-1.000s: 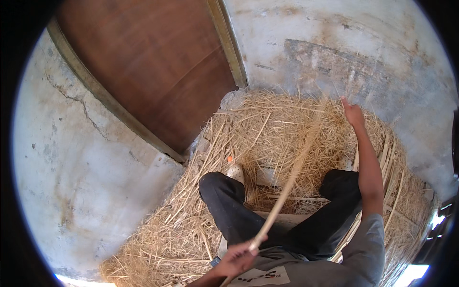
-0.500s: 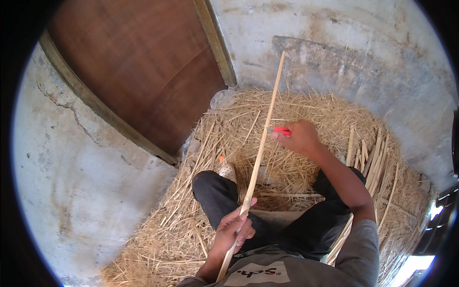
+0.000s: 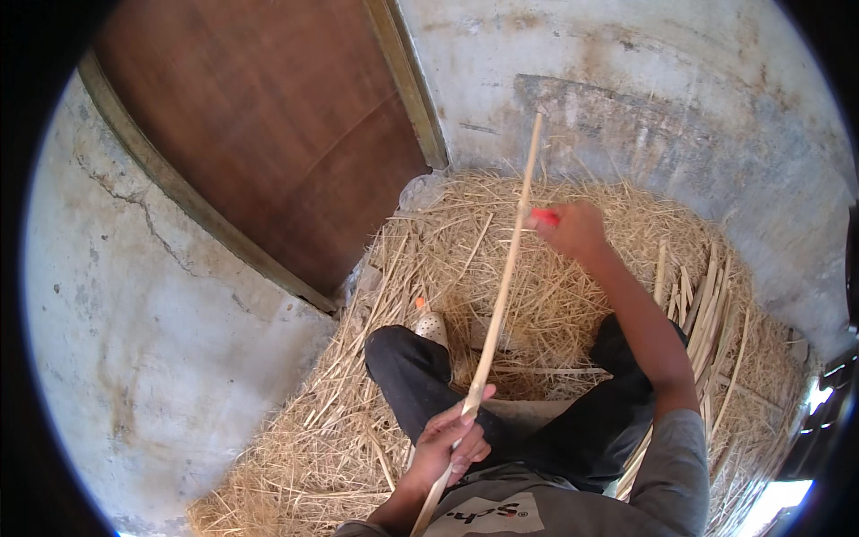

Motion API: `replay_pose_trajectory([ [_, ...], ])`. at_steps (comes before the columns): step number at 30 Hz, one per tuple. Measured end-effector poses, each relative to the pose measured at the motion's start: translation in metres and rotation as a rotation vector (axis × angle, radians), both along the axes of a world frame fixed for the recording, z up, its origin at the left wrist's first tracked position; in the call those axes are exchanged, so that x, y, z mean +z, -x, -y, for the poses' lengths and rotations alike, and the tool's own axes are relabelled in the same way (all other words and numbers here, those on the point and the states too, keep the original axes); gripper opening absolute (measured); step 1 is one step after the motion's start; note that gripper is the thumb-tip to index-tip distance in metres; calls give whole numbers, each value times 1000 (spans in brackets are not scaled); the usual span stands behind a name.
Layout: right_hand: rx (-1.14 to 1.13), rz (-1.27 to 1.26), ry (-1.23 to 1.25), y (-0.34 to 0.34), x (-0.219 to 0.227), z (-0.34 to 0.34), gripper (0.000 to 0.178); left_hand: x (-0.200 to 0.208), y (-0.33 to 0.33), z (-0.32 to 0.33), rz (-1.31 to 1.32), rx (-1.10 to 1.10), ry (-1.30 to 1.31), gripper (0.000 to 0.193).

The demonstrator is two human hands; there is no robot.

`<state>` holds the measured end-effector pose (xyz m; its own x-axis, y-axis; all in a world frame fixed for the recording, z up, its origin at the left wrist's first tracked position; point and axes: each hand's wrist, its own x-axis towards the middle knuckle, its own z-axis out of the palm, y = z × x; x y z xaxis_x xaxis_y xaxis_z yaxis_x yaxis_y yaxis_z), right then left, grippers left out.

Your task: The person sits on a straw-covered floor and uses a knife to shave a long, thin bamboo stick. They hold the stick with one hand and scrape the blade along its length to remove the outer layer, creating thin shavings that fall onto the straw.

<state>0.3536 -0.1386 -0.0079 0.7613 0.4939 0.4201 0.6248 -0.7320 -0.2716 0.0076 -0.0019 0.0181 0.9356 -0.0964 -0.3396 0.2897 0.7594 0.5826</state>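
Note:
A long, pale bamboo strip [image 3: 504,309] slants up and away from my lap, its far end rising in front of the wall. My left hand [image 3: 452,443] is closed round its lower part, above my left thigh. In my right hand [image 3: 577,231], arm stretched forward, is a small red-handled knife [image 3: 545,217]. The knife meets the strip's right side in its upper part; its blade is blurred and mostly hidden.
Straw-like shavings [image 3: 331,438] cover the floor around my legs. Several split strips [image 3: 711,291] lie in a bundle at the right. A brown door [image 3: 259,134] stands at the far left, beside plastered walls [image 3: 644,89]. A small orange thing [image 3: 420,302] lies near my light shoe [image 3: 431,328].
My right hand has slid the knife farther up along the strip, away from me. The strip's far end sits slightly lower and to the right, and my left hand keeps its grip.

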Motion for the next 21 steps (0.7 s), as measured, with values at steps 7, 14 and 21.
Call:
replay_pose_trajectory([
  [7,-229,-140,-40,-41,13,21,73,-5,22,2,-10,-67,-36,45],
  [14,-460,-115,-114,-94,7,75,78,-19,51,-2,-8,-194,60,47],
  [21,-655,-405,-327,-124,-13,116,88,-27,64,-5,51,-337,-51,52],
])
